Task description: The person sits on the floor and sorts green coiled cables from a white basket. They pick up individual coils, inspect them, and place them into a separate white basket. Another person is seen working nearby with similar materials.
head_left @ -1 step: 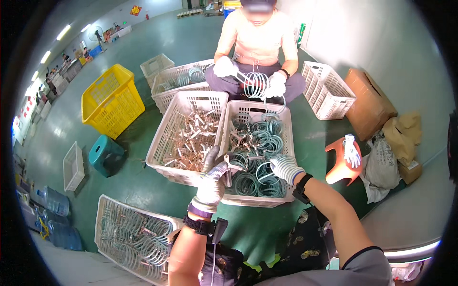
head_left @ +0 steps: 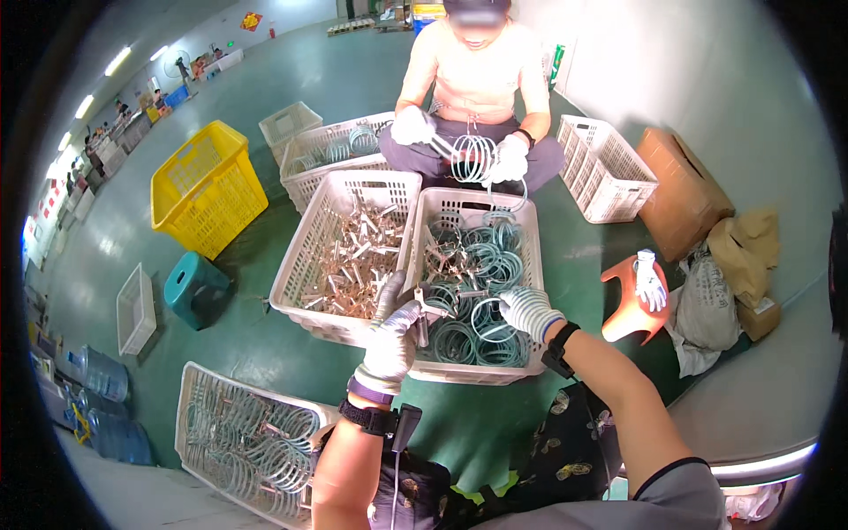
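My left hand (head_left: 389,343), in a striped white glove with grey fingertips, is closed on a silvery metal clip-like piece (head_left: 427,311) at the border of two white crates. My right hand (head_left: 530,313), also gloved, pinches a pale blue-green ring (head_left: 489,320) above the right-hand crate (head_left: 477,374). That crate holds many similar rings and some metal pieces. Loose metal pieces (head_left: 358,256) fill the left-hand crate (head_left: 291,256). Across from me, a seated person in white gloves holds a bundle of rings (head_left: 474,159).
Another crate of rings (head_left: 247,442) stands at lower left. A yellow basket (head_left: 209,185), teal stool (head_left: 196,290) and shallow white crate (head_left: 136,309) are on the left. To the right are a white crate (head_left: 608,168), cardboard box (head_left: 682,184), sacks and an orange stool (head_left: 625,300) bearing gloves.
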`<state>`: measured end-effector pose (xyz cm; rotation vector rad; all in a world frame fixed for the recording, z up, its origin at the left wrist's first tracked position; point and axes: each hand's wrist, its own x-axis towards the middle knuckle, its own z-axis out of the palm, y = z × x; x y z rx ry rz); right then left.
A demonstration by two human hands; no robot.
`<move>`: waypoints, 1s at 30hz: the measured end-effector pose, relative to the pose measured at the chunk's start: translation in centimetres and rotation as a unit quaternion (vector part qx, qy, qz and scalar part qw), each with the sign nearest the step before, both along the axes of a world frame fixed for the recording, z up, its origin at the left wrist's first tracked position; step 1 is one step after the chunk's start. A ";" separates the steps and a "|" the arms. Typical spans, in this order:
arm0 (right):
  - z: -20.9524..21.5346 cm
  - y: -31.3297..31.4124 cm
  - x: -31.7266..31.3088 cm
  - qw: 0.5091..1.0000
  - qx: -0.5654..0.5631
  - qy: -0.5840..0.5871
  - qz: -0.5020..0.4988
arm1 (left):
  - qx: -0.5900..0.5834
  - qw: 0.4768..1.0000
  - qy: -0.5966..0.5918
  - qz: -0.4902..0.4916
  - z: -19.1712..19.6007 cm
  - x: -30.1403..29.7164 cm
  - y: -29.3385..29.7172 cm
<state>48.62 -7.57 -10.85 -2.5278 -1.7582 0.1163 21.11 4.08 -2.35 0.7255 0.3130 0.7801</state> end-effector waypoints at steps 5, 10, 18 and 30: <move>4.7 -1.3 -1.2 0.980 0.062 0.178 -0.056 | 0.021 1.000 0.009 0.001 -0.1 0.1 -0.4; 5.4 -2.3 -0.5 0.893 0.351 0.278 -0.050 | 0.037 0.999 0.031 0.014 -0.4 1.0 -1.0; 9.7 -3.1 -3.8 0.747 0.371 0.551 -0.014 | 0.128 0.977 0.137 0.106 -2.8 2.5 -0.9; 12.1 -0.3 -2.7 0.813 0.340 0.469 -0.060 | 0.175 0.971 0.128 -0.096 -1.8 5.1 -3.9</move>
